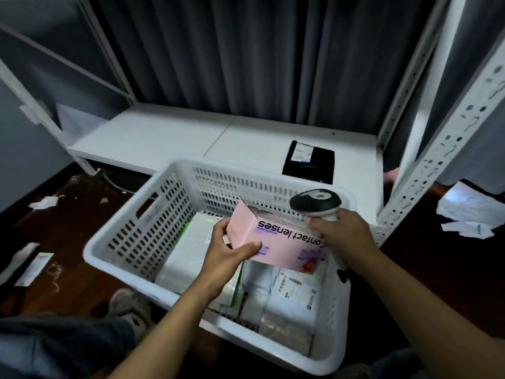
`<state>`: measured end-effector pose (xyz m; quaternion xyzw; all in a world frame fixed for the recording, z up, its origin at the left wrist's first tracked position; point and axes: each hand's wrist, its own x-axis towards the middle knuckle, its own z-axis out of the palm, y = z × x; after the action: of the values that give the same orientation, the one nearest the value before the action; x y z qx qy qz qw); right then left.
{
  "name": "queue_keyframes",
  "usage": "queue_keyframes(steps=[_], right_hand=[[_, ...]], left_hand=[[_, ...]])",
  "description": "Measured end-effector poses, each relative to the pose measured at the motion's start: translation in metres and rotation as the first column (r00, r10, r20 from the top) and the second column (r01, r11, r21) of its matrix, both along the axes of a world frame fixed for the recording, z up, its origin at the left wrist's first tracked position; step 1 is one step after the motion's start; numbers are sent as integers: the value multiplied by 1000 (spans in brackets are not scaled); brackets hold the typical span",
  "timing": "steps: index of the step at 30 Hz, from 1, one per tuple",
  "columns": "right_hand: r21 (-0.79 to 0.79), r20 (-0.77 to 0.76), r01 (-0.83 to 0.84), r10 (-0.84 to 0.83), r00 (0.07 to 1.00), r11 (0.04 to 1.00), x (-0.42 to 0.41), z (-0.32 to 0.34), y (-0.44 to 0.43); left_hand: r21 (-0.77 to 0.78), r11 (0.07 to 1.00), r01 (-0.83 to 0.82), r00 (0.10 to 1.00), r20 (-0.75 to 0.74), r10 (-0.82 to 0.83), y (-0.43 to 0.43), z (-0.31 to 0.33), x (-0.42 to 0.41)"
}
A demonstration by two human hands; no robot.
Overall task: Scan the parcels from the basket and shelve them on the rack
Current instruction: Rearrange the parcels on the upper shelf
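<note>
while left hand (226,250) pinches the pink cardboard box (284,239) | right hand (338,231) grips the black-and-white handheld scanner (317,201) | advice: rotate box until its barcode faces scanner

Parcel storeroom: steel rack (437,170), scanner (317,199)

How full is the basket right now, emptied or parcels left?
Not empty. Below the pink box the left hand holds, the basket contains several white parcels, one showing a printed label. The right hand grips the scanner.
</note>
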<state>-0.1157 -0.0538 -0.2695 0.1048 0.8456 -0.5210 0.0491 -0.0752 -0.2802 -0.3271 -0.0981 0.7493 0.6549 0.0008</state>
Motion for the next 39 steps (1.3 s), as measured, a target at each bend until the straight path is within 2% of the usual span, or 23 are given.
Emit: queue_keyframes(steps=[4, 8, 11, 15, 27, 34, 39], right_hand=[[-204, 2, 84, -86, 996, 975, 2, 10, -4], [-297, 49, 90, -79, 996, 950, 5, 14, -8], [-290, 13, 65, -64, 998, 955, 7, 16, -13], [-307, -38, 73, -88, 995, 949, 9, 22, -21], [-319, -97, 37, -71, 993, 947, 10, 31, -34], [-331, -108, -65, 31, 994, 942, 13, 31, -37], [-413, -152, -152, 97, 984, 898, 16, 35, -34]], left_hand=[[55, 998, 37, 998, -58, -34, -16, 20, 14], [73, 995, 72, 996, -55, -68, -26, 36, 25], [50, 993, 111, 993, -34, -109, -30, 45, 29], [142, 982, 127, 992, -4, -128, -35, 61, 32], [88, 990, 114, 986, 111, -124, -48, 65, 37], [153, 986, 60, 995, 74, -72, -46, 62, 36], [189, 982, -1, 1000, -13, 4, -45, 61, 32]])
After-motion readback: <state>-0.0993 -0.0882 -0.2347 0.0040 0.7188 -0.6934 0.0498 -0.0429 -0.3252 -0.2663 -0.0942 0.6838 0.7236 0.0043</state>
